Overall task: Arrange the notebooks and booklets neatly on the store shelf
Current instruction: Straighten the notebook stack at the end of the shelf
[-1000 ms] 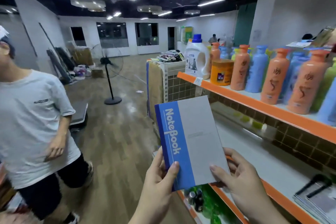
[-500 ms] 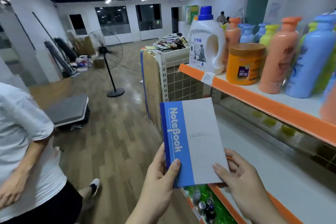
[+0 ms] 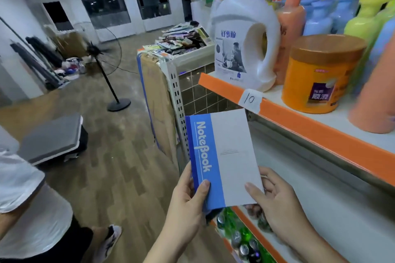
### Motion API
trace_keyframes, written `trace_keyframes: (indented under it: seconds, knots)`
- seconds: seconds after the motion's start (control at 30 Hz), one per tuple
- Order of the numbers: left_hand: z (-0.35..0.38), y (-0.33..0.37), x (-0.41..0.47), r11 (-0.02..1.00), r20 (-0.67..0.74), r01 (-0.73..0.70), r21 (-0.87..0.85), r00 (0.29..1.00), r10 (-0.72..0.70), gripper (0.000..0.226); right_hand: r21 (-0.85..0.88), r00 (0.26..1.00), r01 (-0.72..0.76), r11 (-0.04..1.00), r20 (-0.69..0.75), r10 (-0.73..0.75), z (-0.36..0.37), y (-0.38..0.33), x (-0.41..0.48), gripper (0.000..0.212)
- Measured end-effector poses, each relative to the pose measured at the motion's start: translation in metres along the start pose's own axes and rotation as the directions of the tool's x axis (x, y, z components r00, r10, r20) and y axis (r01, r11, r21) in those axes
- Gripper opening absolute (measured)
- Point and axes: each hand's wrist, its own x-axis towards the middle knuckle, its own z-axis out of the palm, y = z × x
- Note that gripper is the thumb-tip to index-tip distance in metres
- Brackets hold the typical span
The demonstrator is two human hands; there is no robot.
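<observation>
A blue and grey notebook (image 3: pixel 226 156) with "NoteBook" printed down its blue strip stands upright in front of me. My left hand (image 3: pixel 188 205) grips its lower left corner, thumb on the blue strip. My right hand (image 3: pixel 275 203) holds its lower right corner, thumb on the grey cover, fingers behind. The notebook hovers at the left end of the white middle shelf (image 3: pixel 320 194) with the orange front edge. No other notebooks or booklets are visible on that shelf.
The upper shelf (image 3: pixel 310 121) carries a white detergent jug (image 3: pixel 243 36), an orange jar (image 3: pixel 320 74) and coloured bottles. Green bottles (image 3: pixel 237 230) sit on the shelf below. A person in a white shirt (image 3: pixel 27 209) stands at my left. A floor fan (image 3: pixel 104 57) and a bin of packets (image 3: pixel 183 40) stand further back.
My view has moved forward and turned towards the shelf end, so the jug and jar look closer. The person at left has slid further out of view. Both hands keep the same hold.
</observation>
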Motion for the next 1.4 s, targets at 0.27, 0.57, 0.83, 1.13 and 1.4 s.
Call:
trace_keyframes:
  seconds: [0.27, 0.57, 0.83, 1.13, 1.4]
  knots:
    - [-0.058, -0.038, 0.136, 0.991, 0.189, 0.041, 0.127, 0.980, -0.065, 0.049, -0.017, 0.959, -0.065, 0.998, -0.278, 0.058, 0.052, 0.034, 0.088, 0.019]
    - [-0.120, -0.107, 0.220, 0.948, 0.389, 0.251, 0.194, 0.868, -0.309, 0.052, 0.017, 0.857, -0.234, 0.972, -0.468, 0.215, 0.110, 0.114, 0.128, 0.023]
    - [-0.111, -0.159, 0.269, 0.859, 0.391, 0.264, 0.439, 0.805, -0.447, 0.041, 0.048, 0.752, -0.531, 0.846, -0.433, 0.497, 0.091, 0.149, 0.139, 0.041]
    - [-0.065, -0.142, 0.329, 0.832, 0.495, 0.006, 0.555, 0.801, -0.336, 0.045, 0.077, 0.664, -0.459, 0.885, -0.632, 0.399, 0.067, 0.150, 0.185, 0.039]
    - [-0.034, -0.156, 0.380, 0.837, 0.496, 0.028, 0.547, 0.794, -0.351, 0.036, 0.064, 0.583, -0.452, 0.890, -0.734, 0.348, 0.038, 0.161, 0.233, 0.032]
